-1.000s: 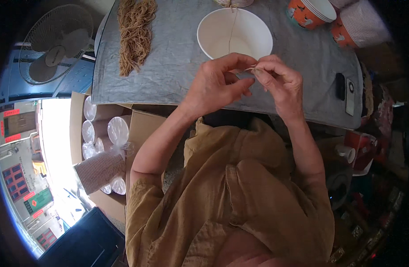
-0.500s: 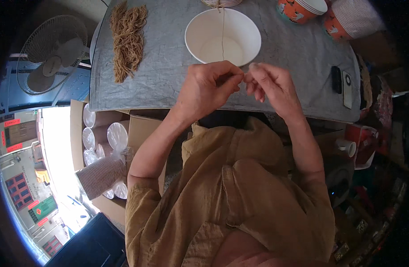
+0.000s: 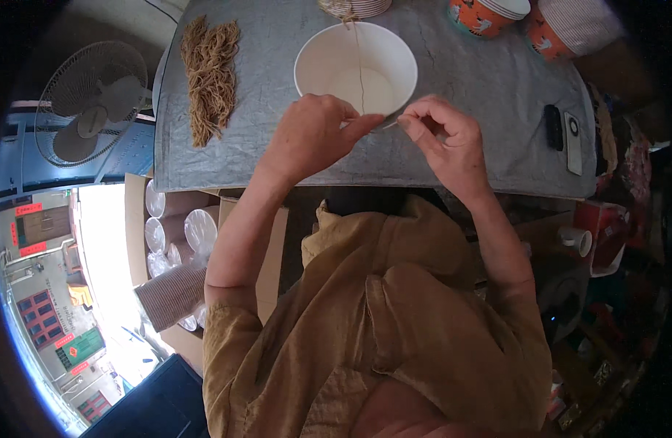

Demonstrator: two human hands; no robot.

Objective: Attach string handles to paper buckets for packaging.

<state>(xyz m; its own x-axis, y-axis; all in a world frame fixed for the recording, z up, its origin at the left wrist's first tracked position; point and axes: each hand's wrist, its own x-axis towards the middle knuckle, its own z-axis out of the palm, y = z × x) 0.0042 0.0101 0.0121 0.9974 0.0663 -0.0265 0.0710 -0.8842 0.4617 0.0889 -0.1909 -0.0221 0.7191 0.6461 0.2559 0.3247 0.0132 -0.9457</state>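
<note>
Pinching a thin string (image 3: 361, 69) over the white bowl (image 3: 355, 69), the left hand (image 3: 307, 139) and the right hand (image 3: 445, 142) were slightly apart, fingers closed on it, and I judged too strong pulling could snap the string or tip the bowl.

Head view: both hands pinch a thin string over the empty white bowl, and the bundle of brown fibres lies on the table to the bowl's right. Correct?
Not quite. In the head view the bundle of brown fibres lies to the left of the white bowl, not the right. The rest holds: the left hand and right hand pinch a thin string over the empty bowl on the table.
</note>
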